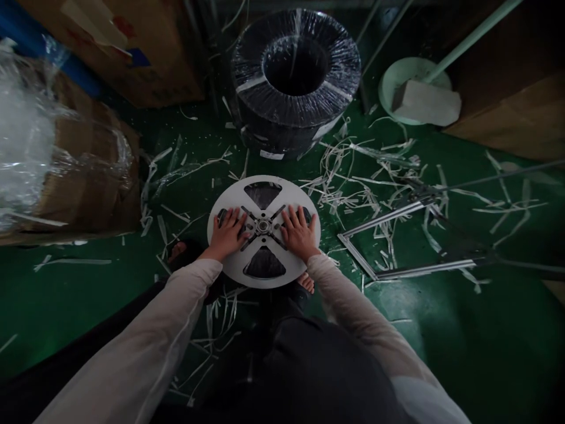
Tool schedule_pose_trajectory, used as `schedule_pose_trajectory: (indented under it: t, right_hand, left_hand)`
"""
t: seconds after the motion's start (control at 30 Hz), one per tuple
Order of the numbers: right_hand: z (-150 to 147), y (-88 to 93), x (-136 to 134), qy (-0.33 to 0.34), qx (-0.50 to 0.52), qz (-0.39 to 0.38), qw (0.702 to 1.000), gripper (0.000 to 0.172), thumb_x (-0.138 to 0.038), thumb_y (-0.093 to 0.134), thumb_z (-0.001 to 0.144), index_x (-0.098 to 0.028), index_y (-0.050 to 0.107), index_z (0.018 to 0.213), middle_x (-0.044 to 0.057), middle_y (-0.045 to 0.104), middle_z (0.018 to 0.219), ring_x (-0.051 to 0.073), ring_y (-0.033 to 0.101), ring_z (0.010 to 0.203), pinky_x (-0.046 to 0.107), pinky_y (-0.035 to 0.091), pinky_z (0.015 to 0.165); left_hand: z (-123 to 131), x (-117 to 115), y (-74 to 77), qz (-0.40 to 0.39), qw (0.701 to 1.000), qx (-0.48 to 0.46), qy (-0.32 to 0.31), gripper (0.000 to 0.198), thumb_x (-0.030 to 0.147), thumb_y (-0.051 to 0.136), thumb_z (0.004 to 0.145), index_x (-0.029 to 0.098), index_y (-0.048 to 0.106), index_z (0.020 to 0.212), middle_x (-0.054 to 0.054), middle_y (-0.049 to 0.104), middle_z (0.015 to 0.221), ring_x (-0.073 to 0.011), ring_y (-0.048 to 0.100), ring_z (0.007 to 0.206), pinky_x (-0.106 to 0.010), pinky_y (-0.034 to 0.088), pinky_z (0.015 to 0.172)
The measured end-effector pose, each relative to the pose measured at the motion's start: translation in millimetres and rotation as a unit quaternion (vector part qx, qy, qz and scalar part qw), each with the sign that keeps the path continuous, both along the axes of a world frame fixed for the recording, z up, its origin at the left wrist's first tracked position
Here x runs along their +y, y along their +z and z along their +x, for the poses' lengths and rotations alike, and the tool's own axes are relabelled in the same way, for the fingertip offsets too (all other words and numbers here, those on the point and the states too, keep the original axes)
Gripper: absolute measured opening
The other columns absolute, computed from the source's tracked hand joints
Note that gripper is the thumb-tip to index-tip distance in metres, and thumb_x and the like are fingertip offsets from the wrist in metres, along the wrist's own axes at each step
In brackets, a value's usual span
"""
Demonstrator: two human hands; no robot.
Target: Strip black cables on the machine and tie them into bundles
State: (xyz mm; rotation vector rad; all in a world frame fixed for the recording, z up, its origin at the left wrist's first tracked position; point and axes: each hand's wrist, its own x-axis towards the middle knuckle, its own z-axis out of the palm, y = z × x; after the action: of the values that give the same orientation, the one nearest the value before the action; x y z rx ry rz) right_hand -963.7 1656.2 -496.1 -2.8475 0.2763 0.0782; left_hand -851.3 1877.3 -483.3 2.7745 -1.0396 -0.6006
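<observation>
A white disc-shaped reel flange [289, 193] lies flat in front of me, with dark triangular cutouts and a metal cross bracket around a central hub [263, 224]. My left hand [227, 234] rests palm down on its left side, fingers spread and touching the bracket. My right hand [300, 232] lies the same way on the right side, its fingertips near the hub. Neither hand curls around anything. Beyond the flange stands a large coil of black cable or tape [335, 76], wrapped in clear plastic.
Scraps of white strapping [366, 182] litter the green floor [463, 330]. A metal frame [379, 221] lies to the right. A pale green basin [397, 76] holds a white block at the back right. A plastic-wrapped cardboard box [66, 153] stands left.
</observation>
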Motion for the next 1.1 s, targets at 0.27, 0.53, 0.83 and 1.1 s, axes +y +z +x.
schedule_pose_trajectory:
  t: [0.27, 0.53, 0.83, 1.1]
  right_hand:
    - [9.0, 4.0, -1.1, -0.008, 0.031, 0.042, 0.999, 0.052, -0.034, 0.037, 0.092, -0.019, 0.03, 0.142, 0.012, 0.02, 0.152, 0.036, 0.004, 0.14, 0.07, 0.001, 0.103]
    - [-46.4, 10.4, -94.2, -0.138, 0.06, 0.195, 0.969, 0.045, -0.032, 0.033, 0.094, -0.017, 0.037, 0.136, 0.009, 0.056, 0.126, 0.017, 0.055, 0.11, 0.031, 0.041, 0.096]
    - [-172.4, -44.2, -71.3, -0.258, 0.187, 0.134, 0.938, 0.035, -0.032, 0.059, 0.081, -0.018, 0.055, 0.113, 0.013, 0.056, 0.114, 0.02, 0.061, 0.091, 0.03, 0.046, 0.078]
    - [-162.5, -60.1, -55.5, -0.268, 0.174, 0.152, 0.935, 0.021, -0.017, 0.048, 0.084, -0.019, 0.058, 0.102, 0.009, 0.059, 0.108, 0.02, 0.058, 0.097, 0.028, 0.043, 0.083]
  left_hand:
    - [4.6, -7.7, 10.0, -0.003, 1.0, -0.003, 0.017, 0.063, 0.049, 0.043, 0.085, 0.027, 0.03, 0.142, -0.008, 0.02, 0.153, -0.0313, 0.012, 0.141, -0.063, 0.0, 0.107]
    - [10.4, -2.1, 22.5, -0.034, 0.999, -0.017, -0.017, 0.056, 0.04, 0.044, 0.083, 0.022, 0.042, 0.136, -0.016, 0.031, 0.148, -0.0355, 0.024, 0.136, -0.064, 0.017, 0.105]
    - [-29.7, 18.3, 43.1, -0.233, 0.967, -0.043, 0.093, 0.045, 0.038, 0.047, 0.083, 0.018, 0.055, 0.122, -0.014, 0.055, 0.125, -0.0275, 0.049, 0.119, -0.044, 0.037, 0.104]
    - [-63.2, 12.3, 69.1, -0.248, 0.965, -0.015, 0.088, 0.034, 0.032, 0.048, 0.084, 0.021, 0.058, 0.115, -0.012, 0.056, 0.122, -0.0249, 0.052, 0.116, -0.043, 0.04, 0.103]
